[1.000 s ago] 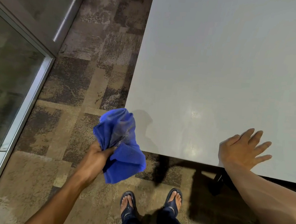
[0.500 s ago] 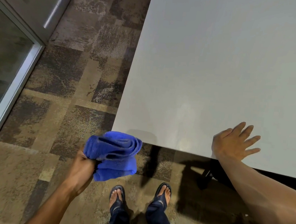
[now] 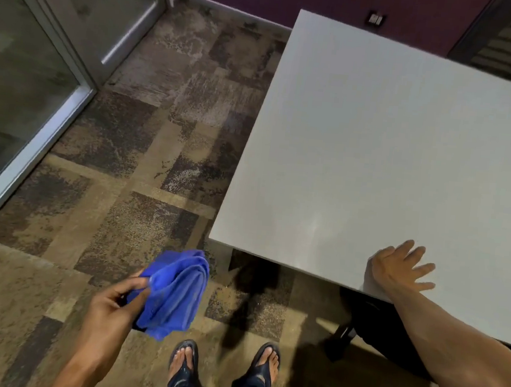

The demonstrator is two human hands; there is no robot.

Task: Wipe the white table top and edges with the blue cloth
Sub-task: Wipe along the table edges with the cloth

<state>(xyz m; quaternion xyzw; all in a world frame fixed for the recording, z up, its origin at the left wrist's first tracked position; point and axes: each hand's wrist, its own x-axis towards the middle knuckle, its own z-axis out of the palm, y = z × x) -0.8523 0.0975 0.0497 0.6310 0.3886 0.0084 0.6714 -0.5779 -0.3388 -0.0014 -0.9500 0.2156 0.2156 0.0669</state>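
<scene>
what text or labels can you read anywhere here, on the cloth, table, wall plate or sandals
None can be read.
blue cloth: no label or print shows.
white table top: plain.
wall plate: too small to tell any marking.
sandals: no brand visible.

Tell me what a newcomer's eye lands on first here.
The bunched blue cloth, gripped by the left hand over the patterned carpet, off the table's near corner. Then the bare white table top filling the right side, with the right hand resting flat at its near edge.
</scene>
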